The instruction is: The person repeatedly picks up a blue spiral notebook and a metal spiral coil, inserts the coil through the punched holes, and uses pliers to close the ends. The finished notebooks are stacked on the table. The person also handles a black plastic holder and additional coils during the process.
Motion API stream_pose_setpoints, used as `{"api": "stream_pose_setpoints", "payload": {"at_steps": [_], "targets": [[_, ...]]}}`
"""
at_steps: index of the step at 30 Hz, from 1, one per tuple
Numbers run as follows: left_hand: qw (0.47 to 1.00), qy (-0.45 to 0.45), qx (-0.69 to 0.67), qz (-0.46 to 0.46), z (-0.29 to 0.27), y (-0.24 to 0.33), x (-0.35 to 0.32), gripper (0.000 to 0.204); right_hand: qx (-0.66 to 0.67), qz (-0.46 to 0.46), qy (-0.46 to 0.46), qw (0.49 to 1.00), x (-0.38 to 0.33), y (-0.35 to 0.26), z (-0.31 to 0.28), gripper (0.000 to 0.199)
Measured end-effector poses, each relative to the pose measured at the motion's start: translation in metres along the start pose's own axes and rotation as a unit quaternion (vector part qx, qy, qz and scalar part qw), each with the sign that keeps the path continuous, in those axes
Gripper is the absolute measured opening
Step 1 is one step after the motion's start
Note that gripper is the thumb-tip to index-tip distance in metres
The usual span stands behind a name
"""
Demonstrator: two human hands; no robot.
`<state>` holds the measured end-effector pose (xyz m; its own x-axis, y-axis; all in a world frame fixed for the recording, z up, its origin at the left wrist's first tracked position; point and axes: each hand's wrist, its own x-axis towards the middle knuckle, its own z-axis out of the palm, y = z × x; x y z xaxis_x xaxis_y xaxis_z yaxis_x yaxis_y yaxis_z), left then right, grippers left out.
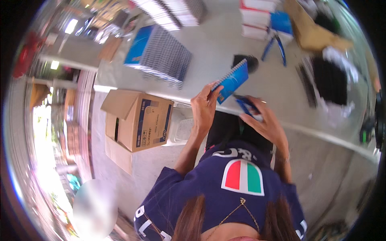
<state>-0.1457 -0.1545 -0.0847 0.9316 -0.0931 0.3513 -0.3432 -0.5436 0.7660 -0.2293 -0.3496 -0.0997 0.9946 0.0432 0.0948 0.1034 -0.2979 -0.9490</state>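
Observation:
My left hand [205, 105] is closed on a small blue spiral-bound notebook [234, 82], held tilted over the table's near edge with its wire spine toward the upper left. My right hand [265, 122] is wrapped round blue-handled pliers [246, 107], whose dark jaws point at the notebook's lower corner. Whether the jaws touch it I cannot tell. Just beyond the notebook lies a black object [251, 63], partly hidden. At the back left of my hands stands a tall stack of similar spiral notebooks [163, 56] with a blue cover.
An open cardboard box [155, 120] is left of my left arm, beside a pale plastic container [179, 126]. On the grey table [213, 36] are another blue-handled tool [275, 50], white and red stacks [256, 18], a brown cardboard piece [305, 28] and black strips in clear plastic [329, 78].

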Motion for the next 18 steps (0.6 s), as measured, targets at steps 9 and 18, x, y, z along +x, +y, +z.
{"api": "stream_pose_setpoints", "payload": {"at_steps": [9, 18], "targets": [[0.968, 0.233, -0.06, 0.066, -0.161, 0.039, 0.097, 0.038, -0.437, 0.017, 0.225, 0.871, 0.002, 0.068, -0.04, 0.06], [0.98, 0.056, -0.15, 0.117, -0.254, -0.014, 0.256, 0.036, -0.449, 0.046, 0.239, 0.859, 0.003, 0.065, -0.038, 0.059]]}}
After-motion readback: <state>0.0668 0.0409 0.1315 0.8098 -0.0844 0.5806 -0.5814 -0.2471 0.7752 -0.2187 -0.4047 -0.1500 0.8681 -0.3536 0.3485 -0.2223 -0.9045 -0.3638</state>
